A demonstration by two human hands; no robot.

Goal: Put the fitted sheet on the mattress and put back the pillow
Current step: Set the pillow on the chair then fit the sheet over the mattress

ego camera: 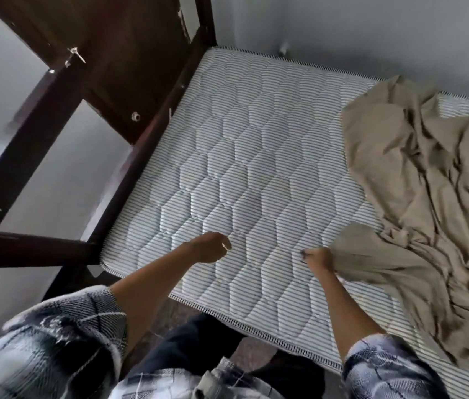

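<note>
— Where is the sheet?
— I see the crumpled beige fabric fitted sheet (417, 174) heaped on the right part of the white, blue-striped quilted mattress (256, 156). The left part lies bare beside the dark wooden bed frame (129, 82).
— And the hands?
— The right hand (318, 259) grips a fold of the sheet. The left hand (209, 247) hovers over the mattress, fingers curled, holding nothing.

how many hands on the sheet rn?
1. The right hand grips the sheet at its edge; the left hand hovers over the bare mattress, fingers curled, holding nothing.
</note>
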